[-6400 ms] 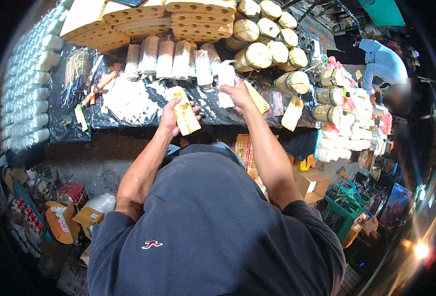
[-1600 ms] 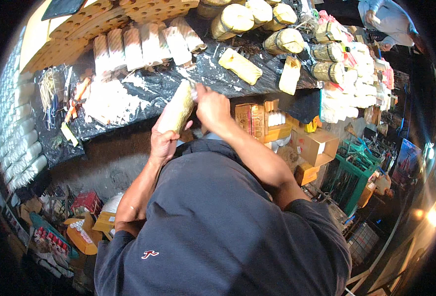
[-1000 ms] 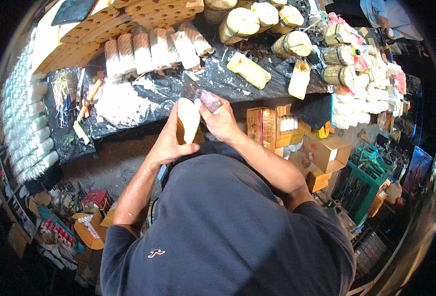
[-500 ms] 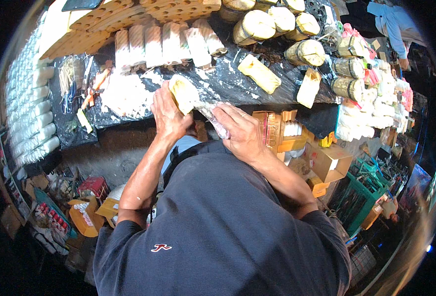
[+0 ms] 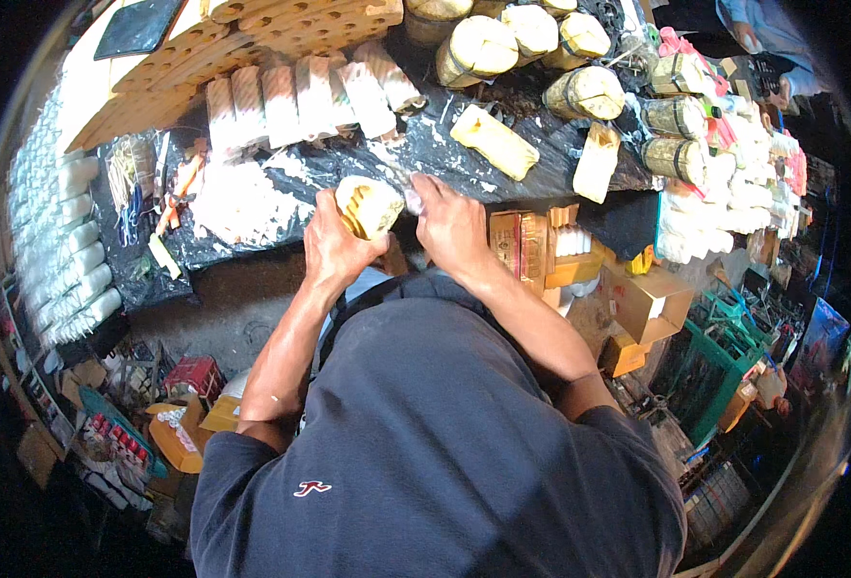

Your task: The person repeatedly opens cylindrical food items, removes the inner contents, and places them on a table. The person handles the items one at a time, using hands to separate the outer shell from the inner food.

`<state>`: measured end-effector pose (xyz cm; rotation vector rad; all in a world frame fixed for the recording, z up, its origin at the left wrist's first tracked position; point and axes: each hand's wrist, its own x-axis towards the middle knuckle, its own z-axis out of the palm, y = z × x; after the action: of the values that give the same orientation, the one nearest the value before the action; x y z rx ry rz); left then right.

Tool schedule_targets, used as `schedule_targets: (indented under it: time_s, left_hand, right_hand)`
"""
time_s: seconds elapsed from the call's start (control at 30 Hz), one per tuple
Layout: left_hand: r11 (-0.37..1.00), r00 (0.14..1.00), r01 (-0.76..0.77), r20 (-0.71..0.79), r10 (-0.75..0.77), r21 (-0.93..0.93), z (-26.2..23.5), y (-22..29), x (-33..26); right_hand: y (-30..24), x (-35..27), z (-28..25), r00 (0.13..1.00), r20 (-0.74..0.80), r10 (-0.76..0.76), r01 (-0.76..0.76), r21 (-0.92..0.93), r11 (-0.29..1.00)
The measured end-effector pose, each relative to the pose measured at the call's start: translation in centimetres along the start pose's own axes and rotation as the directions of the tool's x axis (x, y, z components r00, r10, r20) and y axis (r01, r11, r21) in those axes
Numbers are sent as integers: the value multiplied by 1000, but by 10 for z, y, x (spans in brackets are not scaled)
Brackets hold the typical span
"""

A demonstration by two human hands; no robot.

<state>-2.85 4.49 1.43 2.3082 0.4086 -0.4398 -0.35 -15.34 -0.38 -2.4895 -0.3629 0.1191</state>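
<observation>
Two hands are working close together above the near edge of a black-covered bench point(image 5: 541, 164). The left hand point(image 5: 334, 246) is gripping a pale yellow bundle point(image 5: 367, 205), round at its end and ribbed like tightly packed thin sticks, holding it just over the bench edge. The right hand point(image 5: 449, 222) is closing its fingers on a scrap of clear, shiny wrap point(image 5: 412, 200) right beside the bundle; whether the wrap is touching the bundle is hard to make out.

Flat on the bench are lying a long yellow block point(image 5: 495, 142) and a second one point(image 5: 596, 162), both smooth and wrapped. Behind them, fat round bundles point(image 5: 483, 46) tied with bands are stacking up, and a row of paper-wrapped packs point(image 5: 300, 96) is lying side by side. A loose white heap point(image 5: 237, 202) is looking crumpled and soft. White rolls point(image 5: 69, 250) are lining the left rim, bent by the lens. Cardboard boxes point(image 5: 637, 303) under the bench are partly hidden by the person's dark shirt.
</observation>
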Motion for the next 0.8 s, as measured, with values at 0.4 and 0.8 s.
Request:
schedule_targets:
  time_s: [0.4,0.8]
  left_hand:
    - [936,934,-340,-85,347,89,11,-16,3]
    - [809,801,-547,-148,581,215,32,-10,-3]
  right_hand:
    - [-48,-17,-66,991,131,-5,0,32,999]
    - [20,4,-13,943,241,231,-208,-117,971]
